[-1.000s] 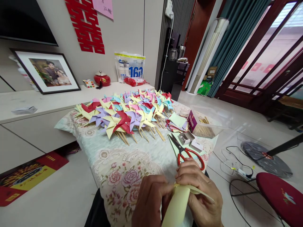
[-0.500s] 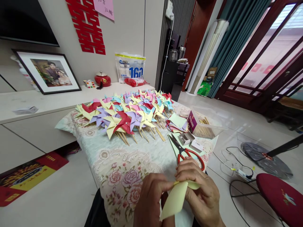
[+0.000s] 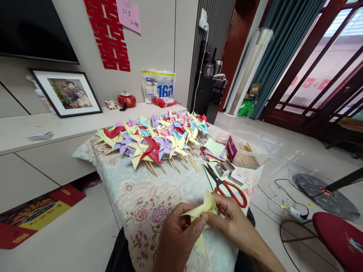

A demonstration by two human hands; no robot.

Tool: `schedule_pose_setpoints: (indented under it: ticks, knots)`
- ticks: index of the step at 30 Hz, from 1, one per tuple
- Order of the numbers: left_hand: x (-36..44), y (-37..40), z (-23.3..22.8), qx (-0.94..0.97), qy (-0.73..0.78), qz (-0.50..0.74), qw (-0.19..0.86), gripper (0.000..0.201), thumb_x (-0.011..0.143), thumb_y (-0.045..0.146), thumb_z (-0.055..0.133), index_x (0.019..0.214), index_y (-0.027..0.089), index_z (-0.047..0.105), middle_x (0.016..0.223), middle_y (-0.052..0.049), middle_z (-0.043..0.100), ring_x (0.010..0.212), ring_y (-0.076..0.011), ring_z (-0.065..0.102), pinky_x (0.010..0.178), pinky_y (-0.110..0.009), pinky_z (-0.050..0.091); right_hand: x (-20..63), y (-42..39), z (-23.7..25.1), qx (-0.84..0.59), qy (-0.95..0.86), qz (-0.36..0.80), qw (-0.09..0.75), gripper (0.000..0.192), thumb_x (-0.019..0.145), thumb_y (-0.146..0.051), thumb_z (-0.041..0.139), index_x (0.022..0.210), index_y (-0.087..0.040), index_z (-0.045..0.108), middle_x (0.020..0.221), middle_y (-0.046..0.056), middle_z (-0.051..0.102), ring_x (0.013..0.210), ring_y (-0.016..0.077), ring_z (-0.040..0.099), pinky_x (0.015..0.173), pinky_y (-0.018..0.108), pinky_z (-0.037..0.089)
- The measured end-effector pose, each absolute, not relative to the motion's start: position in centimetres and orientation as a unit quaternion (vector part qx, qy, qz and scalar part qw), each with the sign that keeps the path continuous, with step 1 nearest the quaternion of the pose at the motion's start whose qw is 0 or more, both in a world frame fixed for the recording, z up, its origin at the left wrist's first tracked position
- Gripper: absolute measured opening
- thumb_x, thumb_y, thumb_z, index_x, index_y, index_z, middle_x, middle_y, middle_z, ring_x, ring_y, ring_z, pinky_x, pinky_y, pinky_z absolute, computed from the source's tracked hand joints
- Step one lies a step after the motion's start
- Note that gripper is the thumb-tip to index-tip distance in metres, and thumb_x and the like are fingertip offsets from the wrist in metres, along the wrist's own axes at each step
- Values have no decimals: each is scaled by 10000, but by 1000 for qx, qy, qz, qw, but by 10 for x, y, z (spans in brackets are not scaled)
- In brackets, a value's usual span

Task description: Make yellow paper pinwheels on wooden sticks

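Observation:
Between my hands is a pale yellow paper pinwheel (image 3: pixel 209 202), its blades folded in toward the middle. My left hand (image 3: pixel 181 230) grips it from the left, thumb pressed near its centre. From the right, my right hand (image 3: pixel 229 217) pinches it with thumb and fingers, close to the left thumb. Just beyond lie red-handled scissors (image 3: pixel 218 181) on green paper, beside a small open box (image 3: pixel 225 168) of metal pins. Many finished pinwheels (image 3: pixel 153 147) on sticks cover the far part of the table.
A flowered cloth covers the table (image 3: pixel 159 196). Coloured paper squares (image 3: pixel 214 148) are stacked near a clear plastic box (image 3: pixel 246 158) of sticks. A white cabinet (image 3: pixel 56 128) runs along the wall, with a framed photo (image 3: pixel 68 93) on it. At right stands a red stool (image 3: pixel 334 238).
The paper has turned in my hands, one blade now pointing up instead of hanging toward me. Both hands have shifted slightly left, and the thumbs now meet at its middle.

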State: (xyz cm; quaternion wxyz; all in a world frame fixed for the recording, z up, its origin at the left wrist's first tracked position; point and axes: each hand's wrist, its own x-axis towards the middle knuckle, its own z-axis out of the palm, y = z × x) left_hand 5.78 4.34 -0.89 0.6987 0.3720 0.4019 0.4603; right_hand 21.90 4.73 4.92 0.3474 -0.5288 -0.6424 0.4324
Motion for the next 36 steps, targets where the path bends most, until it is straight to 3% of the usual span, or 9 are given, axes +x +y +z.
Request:
schedule_pose_setpoints:
  ticks: [3, 6, 10, 14, 17, 23, 31, 36]
  knots:
    - [58, 46, -6, 317, 392, 492, 710, 291, 668, 349, 863, 761, 156, 666, 665, -13, 694, 614, -134, 579, 613, -237, 434, 223, 46, 45, -510, -631, 455, 369, 218, 871, -397, 694, 955, -198, 717, 876, 21, 687, 849, 200, 612, 772, 300, 482]
    - [60, 48, 0, 260, 387, 506, 726, 252, 676, 299, 852, 822, 155, 705, 747, -39, 737, 700, -167, 635, 708, -273, 482, 227, 40, 36, -529, -608, 412, 425, 324, 917, -401, 654, 1199, -243, 680, 1079, 61, 722, 1027, 241, 665, 896, 350, 520]
    - [67, 51, 4, 217, 379, 531, 726, 253, 688, 297, 831, 882, 159, 745, 792, -53, 751, 778, -203, 676, 768, -296, 501, 223, 30, 22, -545, -660, 217, 470, 252, 965, -349, 602, 1195, -298, 691, 1227, 47, 708, 1169, 237, 647, 1000, 350, 514]
    - [73, 54, 4, 216, 374, 544, 719, 269, 689, 322, 821, 896, 159, 764, 839, -76, 766, 826, -248, 696, 779, -333, 525, 214, 26, 11, -531, -725, 53, 435, 317, 979, -259, 568, 1289, -277, 636, 1329, 70, 667, 1230, 253, 619, 1017, 392, 523]
    - [73, 55, 2, 229, 380, 547, 710, 289, 689, 340, 816, 904, 153, 771, 832, -87, 770, 803, -261, 704, 757, -341, 536, 210, 26, 6, -533, -744, -8, 403, 332, 981, -233, 556, 1309, -238, 611, 1395, 107, 611, 1284, 290, 564, 1045, 476, 493]
    - [75, 55, -4, 240, 382, 549, 703, 283, 719, 347, 792, 927, 156, 771, 837, -82, 776, 795, -248, 700, 717, -321, 530, 204, 29, 5, -510, -753, -44, 414, 308, 984, -210, 526, 1280, -188, 609, 1354, 139, 613, 1258, 304, 546, 986, 490, 510]
    - [73, 51, 2, 277, 414, 537, 681, 296, 694, 379, 801, 874, 145, 775, 727, -69, 752, 672, -223, 680, 619, -290, 514, 204, 27, 7, -515, -755, -10, 407, 265, 982, -238, 543, 1232, -219, 630, 1322, 109, 630, 1232, 278, 570, 981, 439, 523]
    - [69, 51, 9, 289, 438, 537, 660, 302, 692, 383, 797, 862, 138, 758, 683, -56, 731, 616, -194, 652, 574, -264, 489, 212, 26, 17, -511, -752, -39, 415, 389, 992, -188, 501, 1379, -190, 535, 1417, 129, 555, 1307, 267, 513, 1041, 428, 470]
